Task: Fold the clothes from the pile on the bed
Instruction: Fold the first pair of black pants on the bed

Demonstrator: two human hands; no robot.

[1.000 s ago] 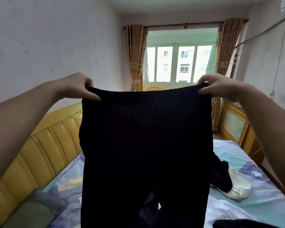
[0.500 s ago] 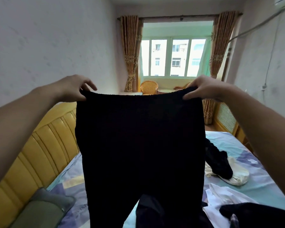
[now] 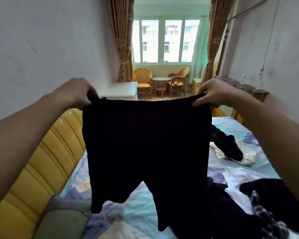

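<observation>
Holding black shorts (image 3: 147, 144) up by the waistband, left hand (image 3: 74, 94) and right hand (image 3: 214, 94) each pinching a corner, above the bed (image 3: 138, 213)

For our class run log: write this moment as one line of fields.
step: spread before folding | item: black shorts held up above bed | left hand: pinches waistband corner | right hand: pinches other corner | pile: unfolded

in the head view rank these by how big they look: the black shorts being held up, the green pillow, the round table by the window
1. black shorts, though nearness to the camera inflates them
2. green pillow, partly cut off
3. round table, far away
</observation>
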